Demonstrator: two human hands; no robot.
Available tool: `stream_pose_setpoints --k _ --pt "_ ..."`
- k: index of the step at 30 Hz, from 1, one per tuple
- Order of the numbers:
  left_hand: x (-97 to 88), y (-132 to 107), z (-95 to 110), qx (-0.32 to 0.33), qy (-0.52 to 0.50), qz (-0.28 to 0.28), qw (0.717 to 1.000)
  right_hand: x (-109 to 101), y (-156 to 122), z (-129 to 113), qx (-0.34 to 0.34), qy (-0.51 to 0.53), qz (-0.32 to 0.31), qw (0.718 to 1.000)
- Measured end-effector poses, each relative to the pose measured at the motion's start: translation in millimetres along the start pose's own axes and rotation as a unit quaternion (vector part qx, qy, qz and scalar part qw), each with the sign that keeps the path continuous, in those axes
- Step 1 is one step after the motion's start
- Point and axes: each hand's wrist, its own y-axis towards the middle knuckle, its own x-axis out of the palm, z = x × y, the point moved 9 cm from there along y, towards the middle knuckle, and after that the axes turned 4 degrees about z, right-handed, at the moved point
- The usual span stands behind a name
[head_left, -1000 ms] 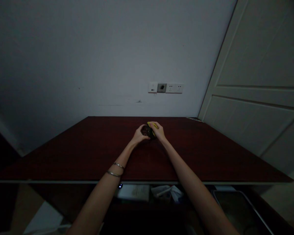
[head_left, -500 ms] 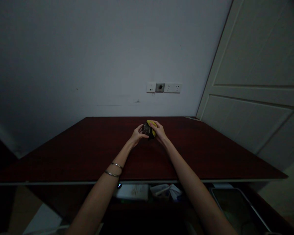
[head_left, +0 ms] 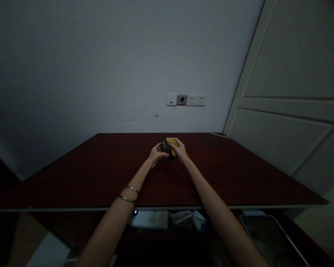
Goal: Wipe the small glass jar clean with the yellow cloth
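Over the dark red tabletop (head_left: 100,170), my two hands meet near its middle. My left hand (head_left: 155,153) is closed around the left side of a small, dark, shiny rounded object (head_left: 165,147), thumb below and fingers above. My right hand (head_left: 180,149) grips a yellow piece (head_left: 172,142), cloth-like or sponge-like, and presses it against the right side of the dark object. Its lower edge looks black. The dim light and small size hide the exact kind of both things. Two bangles (head_left: 129,193) sit on my left forearm.
A pale wall with a row of sockets (head_left: 186,99) rises behind the table. At right stands a white panelled door (head_left: 289,111). Below the table's front edge are a white box (head_left: 151,219), crumpled white material (head_left: 193,217) and a dark tray-like thing (head_left: 272,237).
The dark object and the yellow piece have shifted very slightly left and down, and the yellow piece has tilted a little. Both hands keep their hold.
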Motion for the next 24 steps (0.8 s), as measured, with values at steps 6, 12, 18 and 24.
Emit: stream_pose_setpoints --k 6,12,18,24 --pt "5.8 -0.7 -6.0 -0.010 0.006 -0.016 1.000 -10.5 3.5 11.3 0.038 0.032 0.042 0.998" --pt "2.0 1.0 -5.8 -0.005 0.028 -0.002 1.000 -8.5 2.4 6.5 0.000 -0.020 0.045 0.999" --pt "-2.6 2.1 -6.9 -0.005 0.054 0.016 0.998 -4.7 2.2 4.1 -0.028 -0.045 0.035 0.998" --pt "-4.9 3.2 -9.6 -0.010 0.059 0.022 0.998 -5.9 2.2 4.8 -0.017 -0.052 0.042 0.998"
